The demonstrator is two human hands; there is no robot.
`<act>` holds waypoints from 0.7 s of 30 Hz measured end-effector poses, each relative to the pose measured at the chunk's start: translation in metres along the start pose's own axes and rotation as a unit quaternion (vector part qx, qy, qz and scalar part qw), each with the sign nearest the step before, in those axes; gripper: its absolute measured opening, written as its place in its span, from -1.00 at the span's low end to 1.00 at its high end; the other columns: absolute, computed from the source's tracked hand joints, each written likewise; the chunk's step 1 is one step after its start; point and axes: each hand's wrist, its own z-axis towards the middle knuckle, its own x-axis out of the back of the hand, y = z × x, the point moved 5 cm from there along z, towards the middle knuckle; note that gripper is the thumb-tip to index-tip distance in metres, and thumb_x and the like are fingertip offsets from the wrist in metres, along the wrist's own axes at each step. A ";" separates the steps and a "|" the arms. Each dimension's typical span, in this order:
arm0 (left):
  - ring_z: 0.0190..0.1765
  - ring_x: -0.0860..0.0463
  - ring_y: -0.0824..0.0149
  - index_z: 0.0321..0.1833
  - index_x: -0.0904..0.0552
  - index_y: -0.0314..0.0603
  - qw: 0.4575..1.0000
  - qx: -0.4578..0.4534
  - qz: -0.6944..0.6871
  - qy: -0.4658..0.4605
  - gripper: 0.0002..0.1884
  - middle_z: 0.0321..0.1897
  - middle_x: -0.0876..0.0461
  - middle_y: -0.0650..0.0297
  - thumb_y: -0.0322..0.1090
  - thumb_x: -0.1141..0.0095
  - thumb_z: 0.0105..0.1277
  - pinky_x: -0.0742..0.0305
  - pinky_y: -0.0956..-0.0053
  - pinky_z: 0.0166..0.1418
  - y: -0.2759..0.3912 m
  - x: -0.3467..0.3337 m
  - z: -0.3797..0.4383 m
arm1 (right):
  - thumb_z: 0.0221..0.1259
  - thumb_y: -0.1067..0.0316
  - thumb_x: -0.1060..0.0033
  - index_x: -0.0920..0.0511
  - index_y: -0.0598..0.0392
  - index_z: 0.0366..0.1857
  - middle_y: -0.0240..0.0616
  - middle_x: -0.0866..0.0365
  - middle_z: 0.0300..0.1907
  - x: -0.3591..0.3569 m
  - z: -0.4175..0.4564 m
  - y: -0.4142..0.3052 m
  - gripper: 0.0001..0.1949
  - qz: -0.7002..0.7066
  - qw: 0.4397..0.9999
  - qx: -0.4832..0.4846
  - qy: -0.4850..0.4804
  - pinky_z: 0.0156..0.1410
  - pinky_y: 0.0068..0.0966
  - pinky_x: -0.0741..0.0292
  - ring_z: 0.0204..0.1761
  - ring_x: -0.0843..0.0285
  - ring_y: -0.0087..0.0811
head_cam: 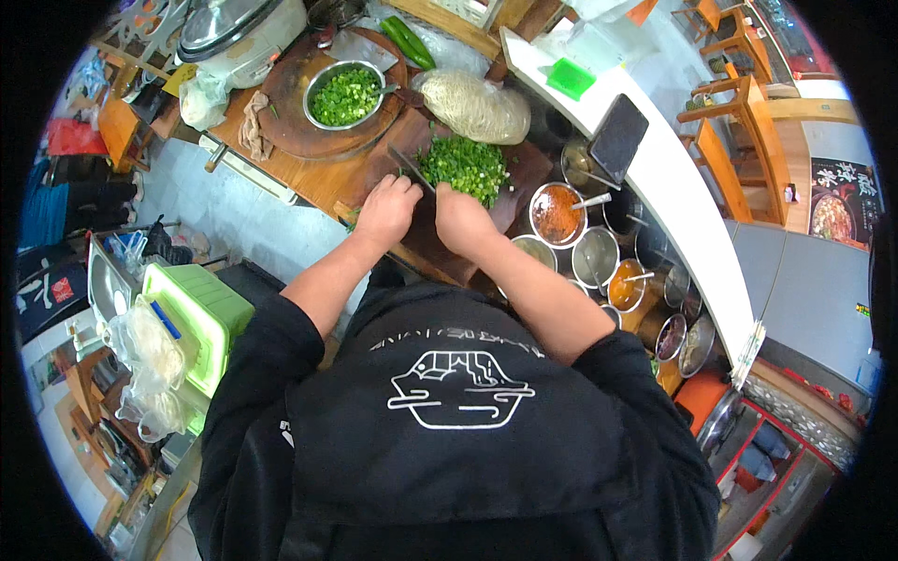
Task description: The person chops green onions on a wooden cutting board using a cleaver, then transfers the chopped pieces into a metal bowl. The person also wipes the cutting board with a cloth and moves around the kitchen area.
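My right hand (463, 219) grips the handle of a kitchen knife (412, 168), whose blade stands on edge over a dark cutting board (436, 247). Just left of the blade, my left hand (389, 210) presses down with curled fingers; bits of green show near it, but what lies under the fingers is hidden. Chopped scallions (466, 168) are heaped on the board to the right of the blade. Beyond, a metal bowl (307, 105) of chopped scallions with a spoon in it rests on a round wooden chopping block (291, 142).
A bag of noodles (477, 109) and green peppers (408, 43) lie behind the heap. Several metal seasoning containers (595, 257) line the right side, below a white ledge (694, 210) holding a phone (619, 139). A cloth (256, 128) lies left of the block.
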 end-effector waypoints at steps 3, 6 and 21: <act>0.05 -0.57 0.00 -0.24 -0.70 -0.19 1.000 0.013 -0.003 0.002 -0.87 -0.17 -0.60 0.12 -0.45 -0.10 0.23 -0.58 0.17 0.19 -0.002 0.002 0.007 | 0.28 0.53 -0.05 -0.48 0.29 -0.12 0.27 -0.73 -0.29 0.011 0.003 0.002 -0.85 0.003 1.000 0.005 0.001 -0.05 -0.01 -0.71 -0.18 -0.79 0.19; 0.06 -0.57 0.00 -0.24 -0.70 -0.17 1.000 0.011 0.003 -0.017 -0.87 -0.16 -0.61 0.13 -0.45 -0.11 0.22 -0.58 0.16 0.19 -0.004 0.000 0.003 | 0.28 0.52 -0.06 -0.48 0.30 -0.13 0.29 -0.73 -0.27 0.031 0.002 -0.010 -0.85 -0.004 0.999 0.021 -0.029 -0.02 0.00 -0.70 -0.15 -0.78 0.23; 0.11 -0.57 -0.04 -0.16 -0.72 -0.24 0.998 -0.053 -0.016 0.033 -0.83 -0.11 -0.61 0.08 -0.47 -0.08 0.27 -0.57 0.13 0.22 -0.004 -0.003 0.004 | 0.24 0.56 0.01 -0.48 0.32 -0.11 0.31 -0.73 -0.29 0.013 0.007 0.021 -0.82 0.021 0.999 -0.008 0.036 -0.02 0.05 -0.69 -0.18 -0.77 0.26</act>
